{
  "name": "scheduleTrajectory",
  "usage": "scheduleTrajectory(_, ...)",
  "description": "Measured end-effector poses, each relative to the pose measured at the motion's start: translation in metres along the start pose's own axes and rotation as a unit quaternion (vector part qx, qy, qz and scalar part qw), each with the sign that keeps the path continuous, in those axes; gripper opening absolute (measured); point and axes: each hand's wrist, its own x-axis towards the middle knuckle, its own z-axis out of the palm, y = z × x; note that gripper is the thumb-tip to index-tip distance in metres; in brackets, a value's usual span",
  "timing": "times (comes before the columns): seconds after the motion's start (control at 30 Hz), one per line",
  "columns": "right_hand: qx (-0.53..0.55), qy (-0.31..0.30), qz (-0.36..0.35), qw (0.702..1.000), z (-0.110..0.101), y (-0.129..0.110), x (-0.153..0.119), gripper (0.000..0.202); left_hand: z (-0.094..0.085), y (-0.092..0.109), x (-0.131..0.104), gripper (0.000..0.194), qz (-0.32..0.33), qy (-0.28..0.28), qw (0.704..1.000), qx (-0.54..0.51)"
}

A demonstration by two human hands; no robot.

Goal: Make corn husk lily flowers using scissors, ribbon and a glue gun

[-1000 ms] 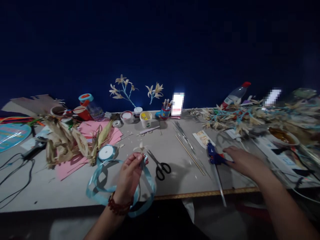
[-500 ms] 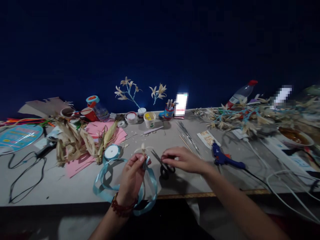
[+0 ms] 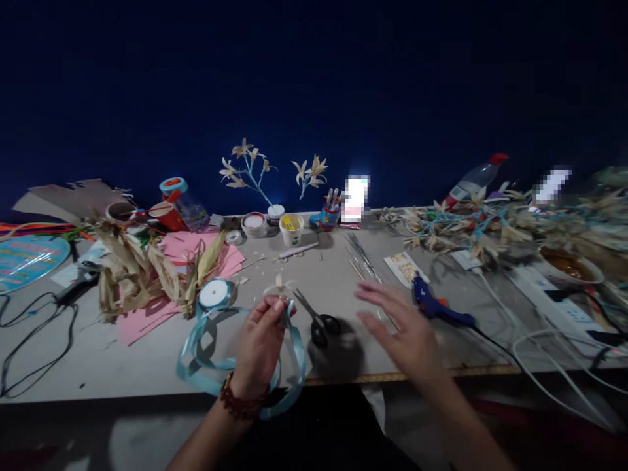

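My left hand [image 3: 262,337] pinches a small pale husk flower [image 3: 280,284] together with the end of a light blue ribbon [image 3: 189,360]. The ribbon loops around that wrist and leads back to its spool [image 3: 214,294]. Black-handled scissors [image 3: 324,325] lie on the table just right of the left hand, blades pointing up and left. My right hand [image 3: 400,327], slightly blurred, hovers right of the scissors with fingers spread and nothing in them. Thin wires [image 3: 364,258] lie beyond it, and a blue glue gun [image 3: 434,306] rests to its right.
Dried husks [image 3: 132,275] and pink paper [image 3: 147,324] cover the left. Small tubs [image 3: 292,232], flower sprigs [image 3: 252,171] and a lit phone [image 3: 354,199] stand at the back. More flowers [image 3: 485,226], a bottle [image 3: 473,183], a power strip [image 3: 554,304] and white cables are on the right.
My right hand has moved right, away from the scissors, and its fingers have spread. My left hand keeps its grip on the flower and ribbon. The view has shifted slightly.
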Motion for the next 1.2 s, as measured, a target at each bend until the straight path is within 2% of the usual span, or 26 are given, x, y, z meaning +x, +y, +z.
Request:
scheduleTrajectory(0.07, 0.183, -0.064, 0.067, 0.979, 0.037, -0.024, -0.006, 0.022, 0.007, -0.004, -0.001, 0.016, -0.001, 0.001, 1.000, 0.007)
scheduleTrajectory(0.13, 0.316, -0.048, 0.099, 0.942, 0.065, -0.039, -0.006, 0.023, 0.010, -0.006, -0.003, 0.016, 0.007, 0.006, 1.000, 0.015)
scheduleTrajectory(0.2, 0.388, -0.015, 0.114, 0.915, 0.081, -0.046, -0.003, 0.018, 0.011, -0.007, -0.006, 0.016, 0.021, 0.010, 0.999, 0.025)
scheduleTrajectory(0.27, 0.409, -0.001, 0.120, 0.905, 0.089, -0.050, 0.002, 0.014, 0.011, -0.008, -0.008, 0.016, 0.029, 0.011, 0.999, 0.033)
scheduleTrajectory(0.43, 0.393, 0.025, 0.126, 0.911, 0.090, -0.050, 0.009, 0.010, 0.012, -0.009, -0.010, 0.017, 0.036, 0.009, 0.999, 0.027)
scheduleTrajectory(0.53, 0.422, 0.030, 0.176, 0.889, 0.082, -0.043, 0.008, 0.012, 0.012, -0.006, -0.008, 0.015, 0.023, -0.015, 0.999, 0.024)
scheduleTrajectory(0.67, 0.477, -0.022, 0.218, 0.851, 0.065, -0.037, 0.010, 0.017, 0.010, 0.000, -0.005, 0.013, 0.006, -0.046, 0.998, 0.036)
scheduleTrajectory(0.73, 0.484, -0.048, 0.217, 0.846, 0.060, -0.039, 0.012, 0.018, 0.010, 0.001, -0.004, 0.013, 0.000, -0.048, 0.998, 0.039)
scheduleTrajectory(0.93, 0.437, -0.028, 0.177, 0.881, 0.070, -0.054, 0.017, 0.019, 0.013, -0.002, -0.007, 0.012, -0.014, -0.034, 0.999, 0.020)
scheduleTrajectory(1.1, 0.395, -0.006, 0.160, 0.904, 0.073, -0.051, 0.016, 0.014, 0.012, -0.002, -0.009, 0.013, -0.009, -0.030, 0.999, 0.033)
scheduleTrajectory(1.2, 0.397, 0.019, 0.139, 0.907, 0.076, -0.049, 0.016, 0.009, 0.013, -0.002, -0.009, 0.015, -0.008, -0.027, 0.999, 0.039)
